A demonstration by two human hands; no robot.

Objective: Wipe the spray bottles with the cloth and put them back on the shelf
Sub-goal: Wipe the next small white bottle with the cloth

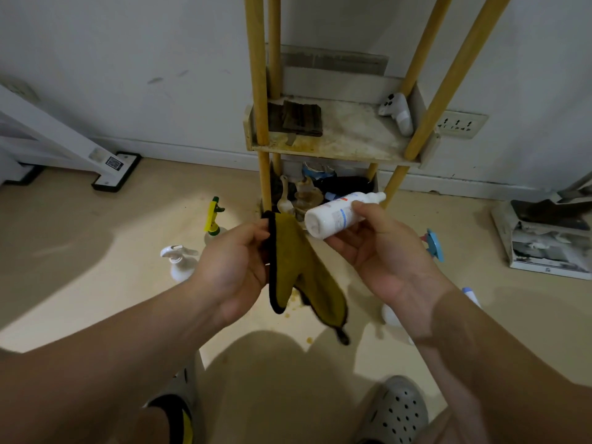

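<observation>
My right hand (381, 251) holds a white bottle (336, 214) with a blue and red label, lying sideways, its base toward the left. My left hand (234, 267) pinches a mustard-yellow cloth (301, 274) with black trim, which hangs down just left of the bottle. Ahead stands the wooden shelf (336, 142) with yellow posts. A white spray bottle (398, 112) lies on its middle board. On the floor stand a white spray bottle (179, 261) and a yellow-green sprayer (213, 219) at the left. A blue sprayer (435, 245) and another white bottle (392, 315) show behind my right arm.
The bottom shelf holds dark clutter and small figurines (304, 193). A dark folded pad (301, 118) lies on the middle board. A white frame foot (115, 171) stands at the left, a box with papers (547, 241) at the right. My sandalled feet (397, 411) are below.
</observation>
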